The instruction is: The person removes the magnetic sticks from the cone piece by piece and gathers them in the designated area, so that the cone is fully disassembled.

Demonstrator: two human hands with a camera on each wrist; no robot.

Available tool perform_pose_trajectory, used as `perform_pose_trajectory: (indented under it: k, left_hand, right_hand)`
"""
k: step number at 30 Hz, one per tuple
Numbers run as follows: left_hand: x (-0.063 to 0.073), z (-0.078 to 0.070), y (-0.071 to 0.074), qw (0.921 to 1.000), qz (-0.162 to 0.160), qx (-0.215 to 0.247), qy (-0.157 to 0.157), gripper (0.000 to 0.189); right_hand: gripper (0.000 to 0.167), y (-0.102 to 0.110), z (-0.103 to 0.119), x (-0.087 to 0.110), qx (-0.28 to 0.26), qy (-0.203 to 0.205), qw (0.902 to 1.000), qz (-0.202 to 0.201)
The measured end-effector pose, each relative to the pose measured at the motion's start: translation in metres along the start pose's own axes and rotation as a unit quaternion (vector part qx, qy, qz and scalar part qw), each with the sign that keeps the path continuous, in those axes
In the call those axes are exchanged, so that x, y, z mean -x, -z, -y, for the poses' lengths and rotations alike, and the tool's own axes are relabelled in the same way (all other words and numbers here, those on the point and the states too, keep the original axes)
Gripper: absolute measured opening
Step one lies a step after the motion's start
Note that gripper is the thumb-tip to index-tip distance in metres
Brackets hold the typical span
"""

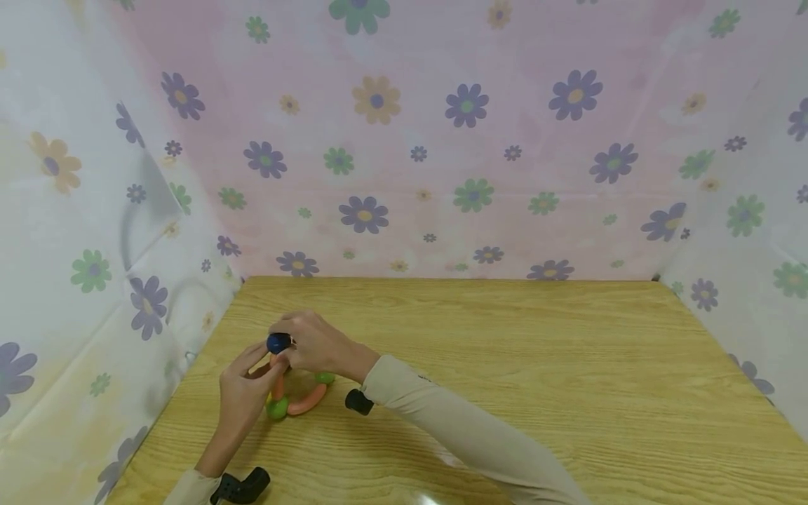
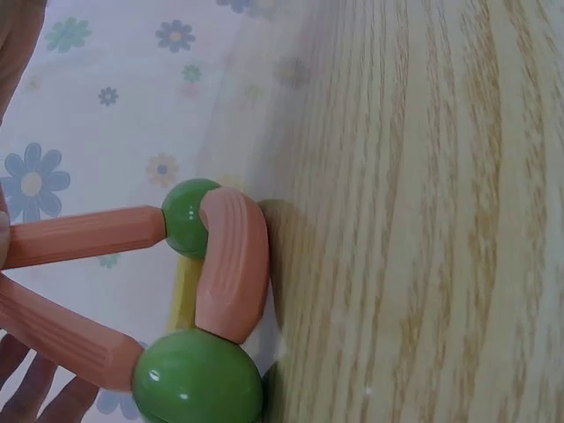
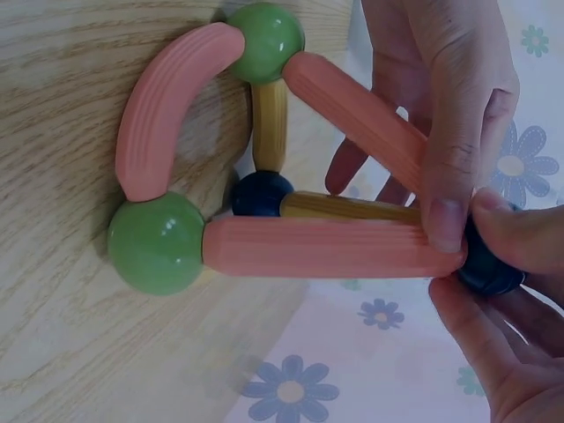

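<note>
Right wrist view shows the raised blue ball pinched between thumb and fingers of the right hand. Just beside it, the left hand grips a straight pink rod near its end, the thumb laid over it; that end meets the ball. A second pink rod slants up behind the left thumb, its far end hidden.

Smooth, glossy green balls join both straight rods to a curved pink rod resting low at the tabletop. All the pink rods are ridged lengthwise. Behind them, yellow rods meet at a lower blue ball.

Wood grain lines the tabletop, which stretches wide to the right of the hands. Its left edge runs near the left hand, where flower-printed sheeting rises; the far edge lies beyond both hands.
</note>
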State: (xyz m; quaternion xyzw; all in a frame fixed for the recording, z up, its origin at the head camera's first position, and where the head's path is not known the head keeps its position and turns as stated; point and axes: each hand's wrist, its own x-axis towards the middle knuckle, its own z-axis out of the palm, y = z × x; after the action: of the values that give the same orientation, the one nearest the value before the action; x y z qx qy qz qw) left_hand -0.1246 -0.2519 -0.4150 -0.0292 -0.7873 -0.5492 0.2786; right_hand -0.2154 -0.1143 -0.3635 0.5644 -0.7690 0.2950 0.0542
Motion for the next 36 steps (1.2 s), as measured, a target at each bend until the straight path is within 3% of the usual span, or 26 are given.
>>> perform_pose_trajectory:
  k: [5,10,15,20,23,30,36]
  left_hand:
    - [0.0,-0.012,-0.003,0.9997,-0.01,-0.024,-0.002,0.031]
    - [0.0,-0.012,-0.003,0.9988,-0.007,-0.048,-0.011,0.031]
    - [0.001,-0.012,-0.002,0.9978,-0.002,-0.063,-0.017,0.03]
    - [0.001,-0.013,-0.003,0.997,-0.007,-0.071,-0.029,0.029]
    - [0.0,-0.012,-0.003,0.9962,-0.019,-0.078,-0.035,0.029]
    - [-0.002,0.014,-0.002,0.9957,-0.028,-0.085,-0.022,0.034]
    - [-0.003,0.01,-0.004,0.9924,-0.038,-0.113,-0.028,0.039]
  right_hand:
    - [0.027,0.001,0.001,0.0,-0.014,-0.02,0.9997,0.005]
    - [0.032,0.003,0.002,0.001,-0.028,-0.053,0.9981,0.014]
    - [0.027,0.003,0.0,0.0,-0.054,-0.054,0.997,0.008]
    - [0.033,0.007,0.002,-0.004,-0.066,-0.064,0.9957,0.008]
    - [0.034,0.009,0.002,-0.004,-0.065,-0.064,0.9958,0.012]
    - [0.035,0.011,-0.004,0.001,-0.109,-0.083,0.9906,-0.003]
    - [0.035,0.022,-0.011,0.012,-0.138,-0.084,0.9866,-0.02]
